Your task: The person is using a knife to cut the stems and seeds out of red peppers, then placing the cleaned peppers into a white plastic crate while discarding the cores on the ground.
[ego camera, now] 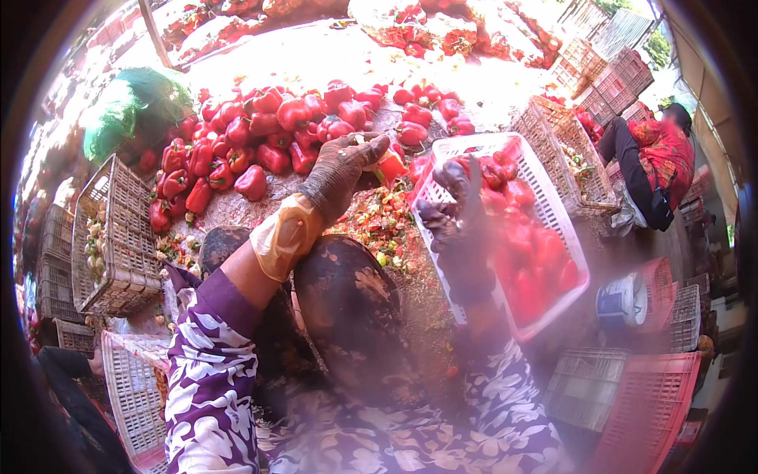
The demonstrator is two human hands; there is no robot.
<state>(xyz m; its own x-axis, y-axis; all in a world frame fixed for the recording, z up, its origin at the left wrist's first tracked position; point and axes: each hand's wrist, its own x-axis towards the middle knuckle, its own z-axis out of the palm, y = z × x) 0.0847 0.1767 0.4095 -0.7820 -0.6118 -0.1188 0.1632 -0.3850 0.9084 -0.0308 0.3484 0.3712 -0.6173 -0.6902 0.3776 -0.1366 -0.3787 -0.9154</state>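
Note:
My left hand (346,169), in a dark soiled glove, is closed on a red bell pepper (391,167), whose cut-looking end sticks out past the fingers to the right. My right hand (459,219), also in a dark glove, is raised over the left side of a white-and-pink plastic crate (571,252). Its fingers are partly bent and blurred; whether they hold something cannot be told. Red bell peppers (521,237) fill much of that crate. Ahead of my left hand lies a large heap of whole red bell peppers (260,124). Pepper scraps (379,228) cover the ground between my hands.
Plastic crates with pepper cores stand at the left (130,231) and right (562,148). A green net sack (127,106) lies upper left. Another person in red (663,148) sits at right. A white bucket (622,299) and several crates are lower right; another person's leg (77,385) shows lower left.

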